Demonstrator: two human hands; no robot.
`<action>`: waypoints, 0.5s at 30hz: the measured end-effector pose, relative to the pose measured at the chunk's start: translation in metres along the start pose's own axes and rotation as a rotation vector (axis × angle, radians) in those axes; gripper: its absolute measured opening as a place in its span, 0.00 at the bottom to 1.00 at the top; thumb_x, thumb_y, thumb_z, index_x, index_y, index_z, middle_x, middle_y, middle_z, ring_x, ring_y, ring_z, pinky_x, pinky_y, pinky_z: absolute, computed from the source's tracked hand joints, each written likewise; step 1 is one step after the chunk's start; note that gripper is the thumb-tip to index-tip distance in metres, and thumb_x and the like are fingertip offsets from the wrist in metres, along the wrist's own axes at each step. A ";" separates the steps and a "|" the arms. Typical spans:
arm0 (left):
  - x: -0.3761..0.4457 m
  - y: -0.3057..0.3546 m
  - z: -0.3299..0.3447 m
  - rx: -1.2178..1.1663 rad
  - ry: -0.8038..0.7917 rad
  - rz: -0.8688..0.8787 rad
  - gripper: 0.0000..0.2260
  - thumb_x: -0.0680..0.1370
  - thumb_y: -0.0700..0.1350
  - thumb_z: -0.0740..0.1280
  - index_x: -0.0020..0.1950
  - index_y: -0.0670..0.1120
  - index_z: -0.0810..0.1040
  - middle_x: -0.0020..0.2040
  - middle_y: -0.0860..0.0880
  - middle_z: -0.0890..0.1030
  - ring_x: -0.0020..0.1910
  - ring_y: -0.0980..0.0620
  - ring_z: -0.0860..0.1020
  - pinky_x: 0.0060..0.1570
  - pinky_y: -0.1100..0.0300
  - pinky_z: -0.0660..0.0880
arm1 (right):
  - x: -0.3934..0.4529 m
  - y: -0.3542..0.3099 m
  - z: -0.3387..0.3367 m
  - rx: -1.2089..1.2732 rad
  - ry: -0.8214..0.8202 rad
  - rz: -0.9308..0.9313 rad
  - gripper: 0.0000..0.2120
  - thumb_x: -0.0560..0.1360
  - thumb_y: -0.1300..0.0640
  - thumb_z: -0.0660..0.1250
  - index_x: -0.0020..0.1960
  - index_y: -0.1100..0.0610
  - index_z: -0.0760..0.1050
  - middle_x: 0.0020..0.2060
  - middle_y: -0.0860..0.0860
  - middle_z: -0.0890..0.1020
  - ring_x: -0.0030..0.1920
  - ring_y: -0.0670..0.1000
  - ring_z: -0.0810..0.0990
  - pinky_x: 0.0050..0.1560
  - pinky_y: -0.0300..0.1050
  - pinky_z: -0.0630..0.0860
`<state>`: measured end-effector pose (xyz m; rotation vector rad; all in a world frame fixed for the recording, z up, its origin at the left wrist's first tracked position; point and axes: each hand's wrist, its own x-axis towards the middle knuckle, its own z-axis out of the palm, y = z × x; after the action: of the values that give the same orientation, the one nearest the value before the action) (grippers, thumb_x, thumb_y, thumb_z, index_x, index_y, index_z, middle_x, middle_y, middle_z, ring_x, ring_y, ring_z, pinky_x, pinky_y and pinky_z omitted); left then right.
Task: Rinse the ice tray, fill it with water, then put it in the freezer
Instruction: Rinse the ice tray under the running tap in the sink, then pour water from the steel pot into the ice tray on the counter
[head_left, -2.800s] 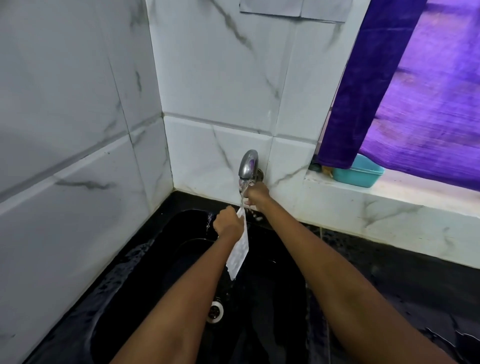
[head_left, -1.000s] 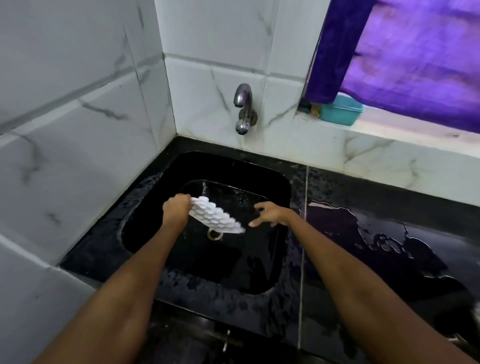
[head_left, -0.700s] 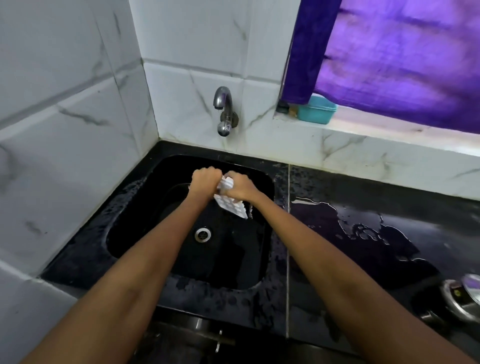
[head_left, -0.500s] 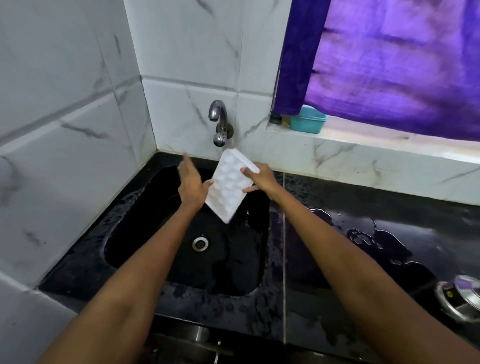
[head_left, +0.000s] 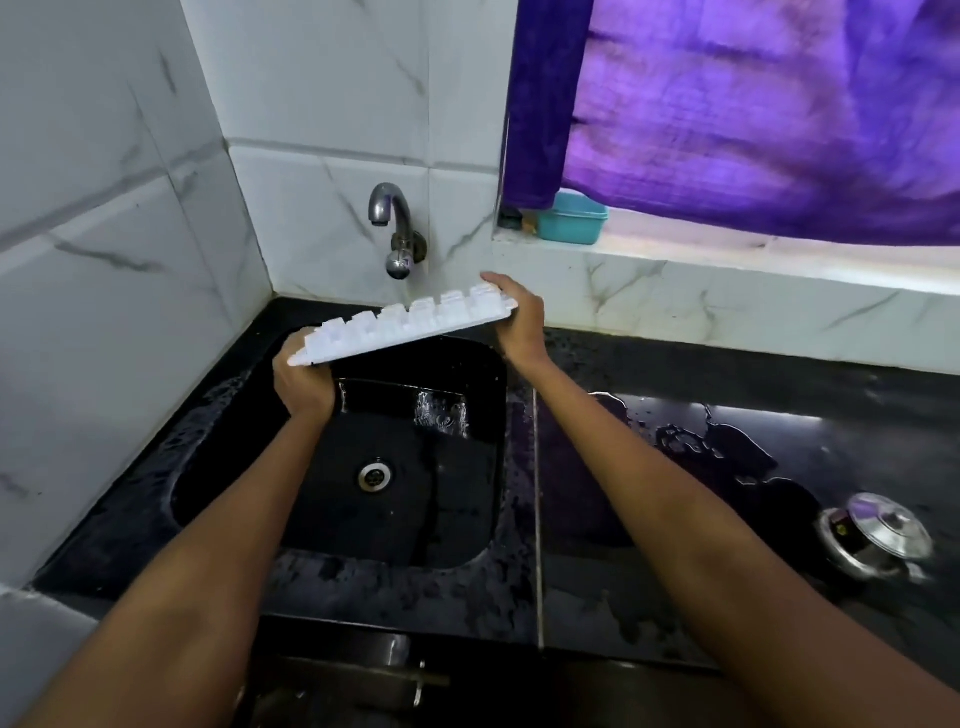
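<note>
Since half a second ago: ice tray (head_left: 402, 325) turned cells-down, gripped at each end by left hand (head_left: 304, 382) and right hand (head_left: 519, 325) over sink (head_left: 493, 525); probably draining rinse water.

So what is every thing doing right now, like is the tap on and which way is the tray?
White plastic ice tray: upside down, tilted, held at both ends above the sink.
Left hand: gripping the lower end.
Right hand: gripping the higher end.
Chrome wall tap: no water running.
Black sink: wet, drain open.
Black counter: puddled.
Steel lidded pot: lid on.
</note>
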<state>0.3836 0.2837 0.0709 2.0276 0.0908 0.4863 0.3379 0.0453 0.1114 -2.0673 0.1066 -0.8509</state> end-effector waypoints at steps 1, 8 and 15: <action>-0.002 -0.006 0.001 0.013 -0.046 -0.055 0.12 0.78 0.39 0.64 0.58 0.36 0.79 0.57 0.36 0.81 0.57 0.39 0.79 0.53 0.52 0.74 | -0.004 0.003 0.000 0.009 -0.007 -0.022 0.15 0.70 0.70 0.63 0.56 0.65 0.78 0.52 0.60 0.83 0.52 0.48 0.78 0.52 0.30 0.71; -0.047 -0.079 0.013 0.299 -0.590 -0.262 0.15 0.74 0.44 0.72 0.36 0.34 0.74 0.38 0.35 0.77 0.39 0.42 0.77 0.39 0.56 0.70 | -0.080 0.079 -0.019 -0.052 -0.667 0.610 0.21 0.74 0.60 0.69 0.65 0.63 0.70 0.50 0.58 0.78 0.28 0.46 0.78 0.28 0.37 0.80; -0.097 -0.007 0.089 0.236 -0.909 -0.187 0.15 0.75 0.41 0.71 0.57 0.32 0.79 0.52 0.35 0.81 0.45 0.40 0.81 0.31 0.62 0.79 | -0.108 0.129 -0.126 -0.268 -0.522 0.676 0.25 0.76 0.53 0.64 0.69 0.60 0.61 0.59 0.61 0.77 0.25 0.50 0.75 0.21 0.34 0.70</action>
<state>0.3286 0.1879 -0.0011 2.2588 -0.2251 -0.6054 0.2086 -0.0815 0.0051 -2.2126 0.6161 0.1245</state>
